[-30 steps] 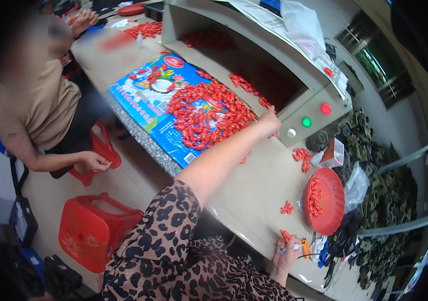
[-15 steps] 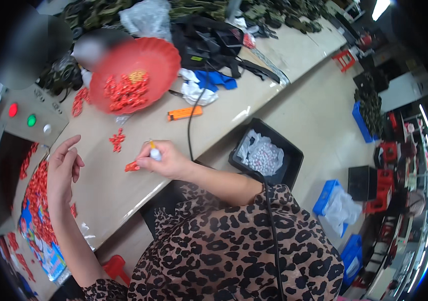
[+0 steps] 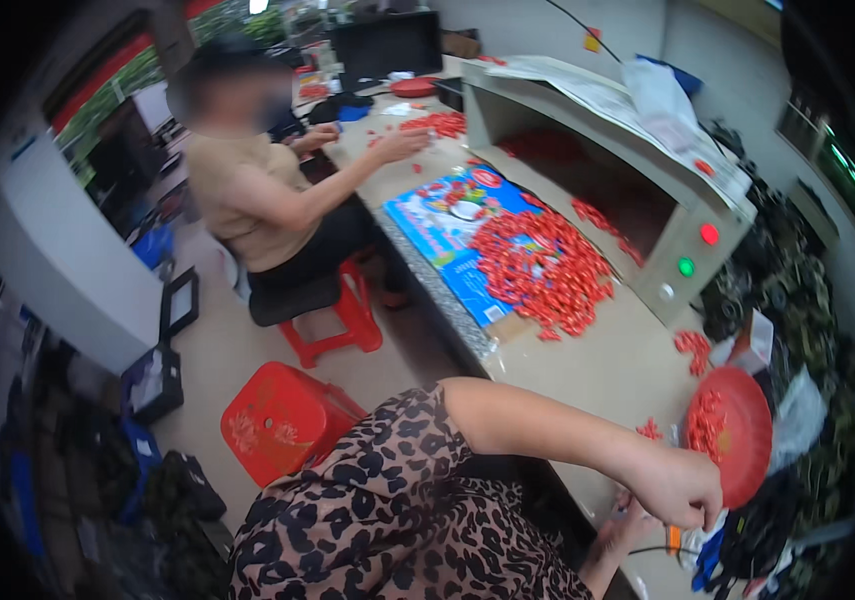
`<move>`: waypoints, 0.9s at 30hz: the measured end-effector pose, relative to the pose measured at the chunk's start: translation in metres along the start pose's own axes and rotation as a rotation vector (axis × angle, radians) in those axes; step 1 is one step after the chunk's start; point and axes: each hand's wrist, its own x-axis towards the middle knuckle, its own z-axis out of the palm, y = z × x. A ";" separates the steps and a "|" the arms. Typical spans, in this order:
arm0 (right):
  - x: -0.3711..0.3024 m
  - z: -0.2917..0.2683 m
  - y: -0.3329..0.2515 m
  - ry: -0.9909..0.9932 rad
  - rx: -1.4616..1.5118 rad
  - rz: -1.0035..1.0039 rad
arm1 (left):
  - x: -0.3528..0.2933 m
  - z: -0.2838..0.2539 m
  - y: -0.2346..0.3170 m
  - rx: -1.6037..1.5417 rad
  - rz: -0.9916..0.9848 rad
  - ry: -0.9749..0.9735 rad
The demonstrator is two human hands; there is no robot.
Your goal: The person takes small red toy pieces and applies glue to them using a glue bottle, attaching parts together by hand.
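Observation:
My left hand (image 3: 675,488) reaches over the table beside the red scalloped bowl (image 3: 747,445), its fingers curled down. Whatever they may hold is hidden. Just below it, partly covered by that arm, my right hand (image 3: 625,528) is at the table edge; its fingers are mostly out of sight. Small red shiny pieces (image 3: 705,422) lie in the bowl. A little cluster of red pieces (image 3: 649,429) rests on the table left of the bowl. Next to my hands are an orange box (image 3: 674,540) and something white (image 3: 692,548), only partly visible.
A heap of red pieces (image 3: 542,270) covers a blue printed sheet (image 3: 427,225). Behind stands a grey machine (image 3: 682,255) with coloured buttons. Another person (image 3: 257,190) sits at the table's far left, hands near more red pieces. A red stool (image 3: 277,420) stands at my left.
The view has swung left, bringing the other person and machine into sight. My left hand, spread apart from the right before, is now curled beside it. The white bottle in my right hand no longer shows clearly.

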 end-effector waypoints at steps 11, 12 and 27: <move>0.020 -0.046 0.010 -0.305 -0.056 0.034 | -0.083 0.026 -0.121 -0.463 -0.604 0.544; 0.022 -0.048 0.008 -0.389 -0.077 0.107 | -0.081 0.032 -0.120 -0.563 -0.638 0.534; 0.024 -0.011 0.008 -0.274 -0.317 -0.061 | -0.080 0.033 -0.132 -0.920 -0.567 0.424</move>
